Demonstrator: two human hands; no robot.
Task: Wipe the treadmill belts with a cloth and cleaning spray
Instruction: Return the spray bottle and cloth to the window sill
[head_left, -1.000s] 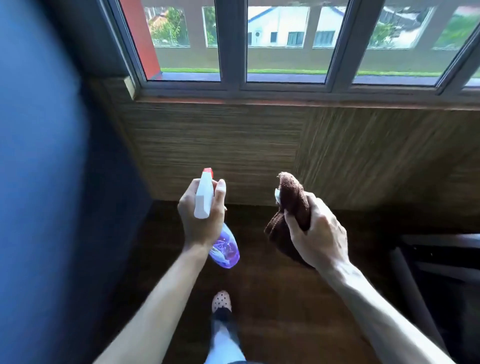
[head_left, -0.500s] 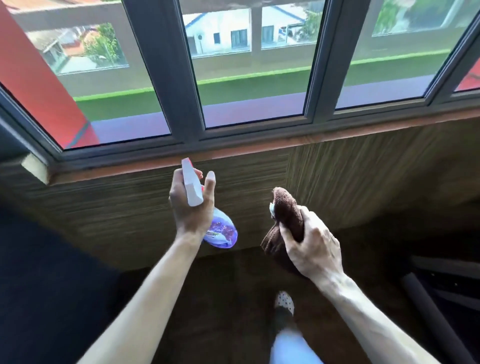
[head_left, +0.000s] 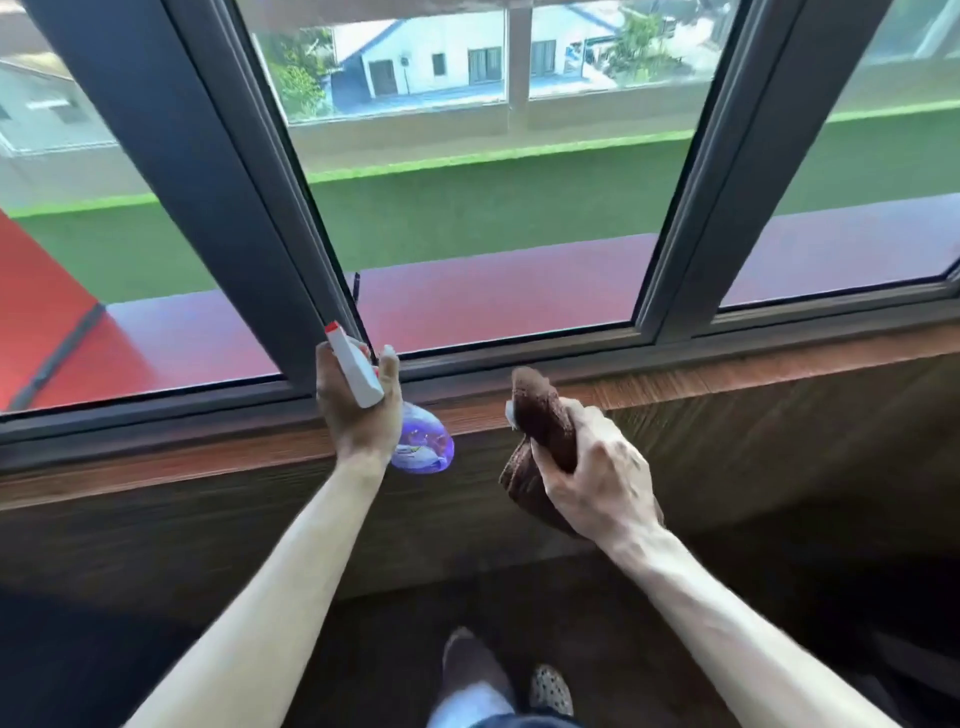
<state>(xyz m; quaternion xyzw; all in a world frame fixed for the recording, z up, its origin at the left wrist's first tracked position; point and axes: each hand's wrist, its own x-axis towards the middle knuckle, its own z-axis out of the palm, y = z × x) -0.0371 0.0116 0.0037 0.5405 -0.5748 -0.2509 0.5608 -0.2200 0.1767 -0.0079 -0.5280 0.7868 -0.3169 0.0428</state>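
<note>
Head view: left hand (head_left: 358, 410) at about 9 o'clock of centre, fingers curled round the neck of a spray bottle (head_left: 422, 441); white trigger head with red nozzle tip pointing toward 11 o'clock, purple body hanging at 4 o'clock of the fist; right hand (head_left: 597, 478) just to 3 o'clock of it, clenched on a bunched brown cloth (head_left: 543, 421) poking out toward 12 o'clock; both held up before a wooden sill (head_left: 727, 379) under a dark-framed window (head_left: 691, 218); grass and a white house beyond the glass; patterned slipper (head_left: 550, 688) at 6 o'clock on dark floor.
</note>
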